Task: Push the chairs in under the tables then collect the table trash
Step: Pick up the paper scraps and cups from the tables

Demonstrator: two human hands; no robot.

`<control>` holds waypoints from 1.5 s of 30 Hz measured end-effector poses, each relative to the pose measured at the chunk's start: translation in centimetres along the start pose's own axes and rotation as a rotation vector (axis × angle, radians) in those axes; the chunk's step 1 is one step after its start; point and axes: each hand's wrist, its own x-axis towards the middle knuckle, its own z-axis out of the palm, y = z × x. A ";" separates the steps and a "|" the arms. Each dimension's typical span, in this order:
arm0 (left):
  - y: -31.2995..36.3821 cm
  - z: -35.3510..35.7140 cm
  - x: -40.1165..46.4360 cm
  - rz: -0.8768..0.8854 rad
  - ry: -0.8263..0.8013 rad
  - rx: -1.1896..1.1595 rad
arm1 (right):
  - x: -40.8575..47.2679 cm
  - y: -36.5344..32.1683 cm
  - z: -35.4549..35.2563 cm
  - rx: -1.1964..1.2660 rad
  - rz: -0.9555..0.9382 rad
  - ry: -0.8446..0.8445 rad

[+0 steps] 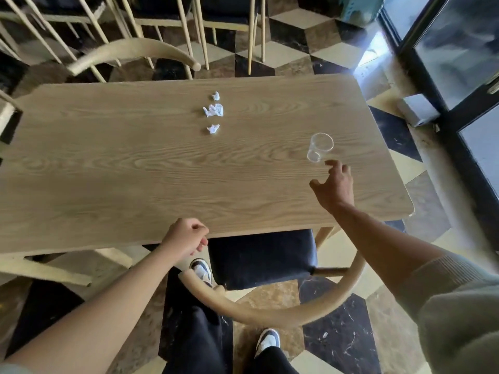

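A light wooden table [162, 168] fills the middle of the view. Three crumpled white paper balls [213, 110] lie in a short row near its far centre. A clear plastic cup [320, 147] lies tipped on its side near the right end. My right hand [334, 187] hovers open just below the cup, fingers spread, a small gap away from it. My left hand [187, 236] is at the table's near edge with its fingers curled, holding nothing visible. A chair with a dark seat [262, 257] and curved wooden backrest [270, 314] sits partly under the table in front of me.
Another curved-back chair [135, 52] stands at the table's far side, with more chairs and table legs behind it. A second table edge [46, 268] shows at lower left. Glass doors [459, 63] run along the right. The floor is patterned tile. My legs and shoes are below.
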 end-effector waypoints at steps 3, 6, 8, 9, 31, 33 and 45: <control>1.7 -1.1 4.0 0.072 -0.044 -0.012 | 3.5 -1.7 0.3 -0.004 0.010 0.085; 3.8 -2.8 9.4 0.156 -0.103 -0.023 | 8.2 -2.9 1.1 -0.122 0.044 0.025; 5.0 -3.8 12.1 0.210 -0.121 -0.011 | 10.3 -3.7 1.9 -0.185 0.082 -0.025; 5.6 -4.1 12.9 0.241 -0.121 0.026 | 10.7 -4.1 2.3 -0.192 0.101 -0.020; 4.8 -19.3 27.7 0.426 0.191 -0.162 | 14.4 -26.3 22.6 -0.222 -0.321 -0.361; 5.0 -19.8 28.0 0.452 0.253 -0.152 | 14.8 -26.7 23.4 -0.150 -0.339 -0.240; 6.0 -21.2 30.2 0.516 0.239 -0.104 | 23.5 -32.3 25.8 -0.037 -0.186 0.017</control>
